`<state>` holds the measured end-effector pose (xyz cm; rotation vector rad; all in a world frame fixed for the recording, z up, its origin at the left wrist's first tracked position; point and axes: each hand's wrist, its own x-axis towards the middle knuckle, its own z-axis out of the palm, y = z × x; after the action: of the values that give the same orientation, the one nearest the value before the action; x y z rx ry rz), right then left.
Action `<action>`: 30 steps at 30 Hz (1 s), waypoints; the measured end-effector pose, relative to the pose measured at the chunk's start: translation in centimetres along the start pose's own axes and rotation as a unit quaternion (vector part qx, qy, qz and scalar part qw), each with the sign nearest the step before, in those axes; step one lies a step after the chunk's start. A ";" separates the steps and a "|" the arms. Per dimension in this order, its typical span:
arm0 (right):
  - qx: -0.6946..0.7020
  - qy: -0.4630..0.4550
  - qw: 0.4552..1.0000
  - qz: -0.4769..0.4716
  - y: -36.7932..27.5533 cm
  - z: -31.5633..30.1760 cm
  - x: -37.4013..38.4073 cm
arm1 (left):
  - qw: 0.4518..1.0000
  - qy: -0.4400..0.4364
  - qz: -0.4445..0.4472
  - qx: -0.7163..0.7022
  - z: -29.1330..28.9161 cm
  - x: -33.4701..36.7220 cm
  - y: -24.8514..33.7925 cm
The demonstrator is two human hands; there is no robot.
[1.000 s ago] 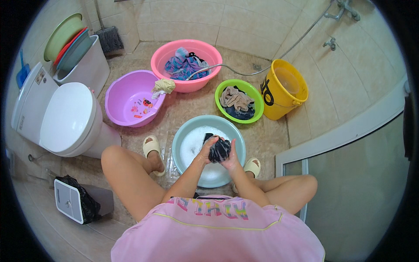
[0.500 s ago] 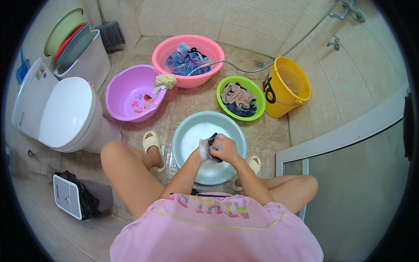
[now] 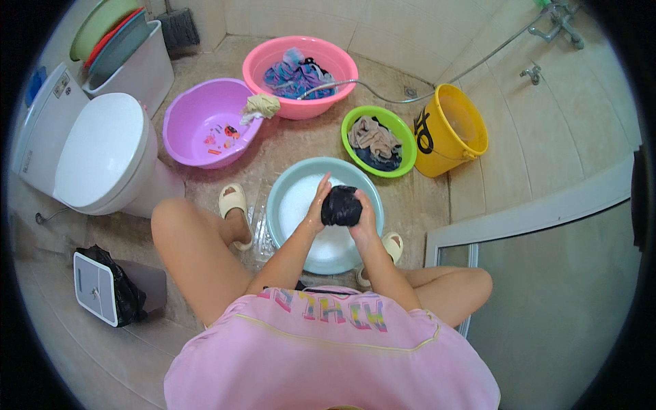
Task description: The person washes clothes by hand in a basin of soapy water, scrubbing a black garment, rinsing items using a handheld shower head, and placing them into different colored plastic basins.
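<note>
Grip: black cloth (image 3: 341, 206) held between left hand (image 3: 316, 210) and right hand (image 3: 367, 215), above the blue basin (image 3: 274, 217).

Both hands sit within the basin's rim; white suds (image 3: 298, 193) show widest left of the left hand. Bare floor (image 3: 301, 140) separates the basin from the purple tub (image 3: 179, 126) and green tub (image 3: 410, 147). Slippers (image 3: 233, 198) flank it, both near its edge. Door frame (image 3: 519, 216) stands farther right.
</note>
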<state>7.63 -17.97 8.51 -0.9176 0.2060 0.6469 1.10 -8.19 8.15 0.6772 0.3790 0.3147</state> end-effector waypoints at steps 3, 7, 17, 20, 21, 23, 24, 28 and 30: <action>0.153 -0.007 0.980 0.127 -0.3 1.6 -0.9 | 0.998 -0.018 0.040 -0.036 -0.8 -0.2 0.1; 0.156 0.035 0.984 0.073 -0.8 1.3 -0.6 | 0.991 -0.103 0.073 -0.040 0.7 -1.0 -1.7; -0.549 -0.147 0.655 -0.498 -3.6 6.7 -5.2 | 0.900 -0.167 -0.192 -0.354 1.4 1.0 -0.2; -0.607 -0.301 0.507 -0.533 -4.4 8.0 -6.1 | 0.936 -0.141 -0.243 -0.214 -0.7 1.5 -0.4; -0.612 -0.355 0.459 -0.536 -4.6 7.9 -6.2 | 0.946 -0.144 -0.254 -0.141 -0.6 1.6 -0.2; -0.655 -0.404 0.399 -0.498 -5.2 7.6 -6.8 | 0.952 -0.165 -0.259 0.021 0.0 1.4 0.2; -0.663 -0.465 0.326 -0.487 -4.9 7.3 -6.9 | 0.945 -0.172 -0.250 0.119 0.4 1.0 0.6; -0.655 -0.584 0.154 -0.453 -4.4 4.9 -6.3 | 0.861 -0.199 -0.198 0.424 3.2 1.0 0.4; -0.662 -0.626 0.091 -0.401 -2.7 2.8 -5.7 | 0.832 -0.188 -0.180 0.490 3.5 1.0 -0.3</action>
<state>4.43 -19.37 14.48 -1.4193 -2.8625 0.0855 3.61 -9.95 10.23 1.6219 0.2602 -0.4293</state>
